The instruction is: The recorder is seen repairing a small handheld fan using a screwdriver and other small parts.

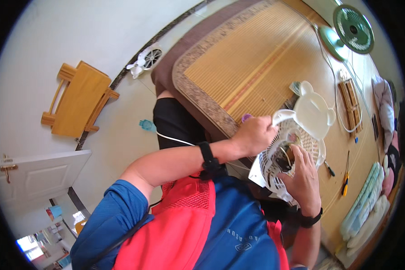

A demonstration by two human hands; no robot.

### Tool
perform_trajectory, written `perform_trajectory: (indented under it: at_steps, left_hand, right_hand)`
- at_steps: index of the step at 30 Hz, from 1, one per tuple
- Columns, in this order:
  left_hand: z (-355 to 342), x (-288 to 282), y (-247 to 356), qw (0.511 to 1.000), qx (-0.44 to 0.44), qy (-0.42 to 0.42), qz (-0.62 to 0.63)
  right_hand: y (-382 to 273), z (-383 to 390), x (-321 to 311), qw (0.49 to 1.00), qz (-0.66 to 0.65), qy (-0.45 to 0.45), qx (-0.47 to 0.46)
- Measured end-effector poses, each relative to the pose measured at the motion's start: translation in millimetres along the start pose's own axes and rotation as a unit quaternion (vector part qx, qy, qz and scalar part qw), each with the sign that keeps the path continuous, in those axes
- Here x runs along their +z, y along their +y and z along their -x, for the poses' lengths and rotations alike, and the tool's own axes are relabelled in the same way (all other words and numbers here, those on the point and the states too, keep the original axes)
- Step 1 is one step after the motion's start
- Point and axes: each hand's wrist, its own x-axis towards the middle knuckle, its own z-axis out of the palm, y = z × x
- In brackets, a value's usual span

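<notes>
A small white fan, partly taken apart, is on my side of the mat-covered bed. Its slatted white grille [267, 164] is tipped toward me, with a dark motor [282, 158] and thin wires showing inside. My left hand [255, 136] pinches a curved white arm [282, 117] of the fan at the grille's far left. Over the grille's right side, my right hand [303, 179] curls its thumb and fingers around the motor. Beyond the grille lies a pale bear-shaped fan base [313, 112]. A purple round piece [246, 118] sits just past my left hand.
Right of the fan lie a yellow-handled screwdriver [345, 183] and a dark-handled one [330, 170]. A green fan [346, 36] with trailing cords stands far right, near a bamboo rack [351, 107]. On the floor are a white fan part [144, 60] and a wooden stool [82, 100].
</notes>
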Motion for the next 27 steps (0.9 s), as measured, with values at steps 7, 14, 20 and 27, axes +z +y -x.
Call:
perform_trajectory:
  at_steps: [7, 14, 20, 27]
  left_hand:
    - [4, -8, 9, 0.999, -0.01, -0.032, 0.033]
    - [19, -35, 10, 0.997, 0.028, 0.006, 0.065]
    - [46, -166, 5, 0.983, 0.074, 0.128, 0.107]
    - [93, -354, -114, 0.87, -0.079, 0.446, 0.195]
  right_hand:
    - [5, 3, 16, 1.0, 0.004, 0.021, 0.014]
    - [3, -2, 19, 1.0, 0.012, 0.017, 0.021]
    - [-6, 6, 7, 0.998, 0.007, 0.01, 0.054]
    - [-8, 37, 0, 0.991, 0.058, 0.073, 0.093]
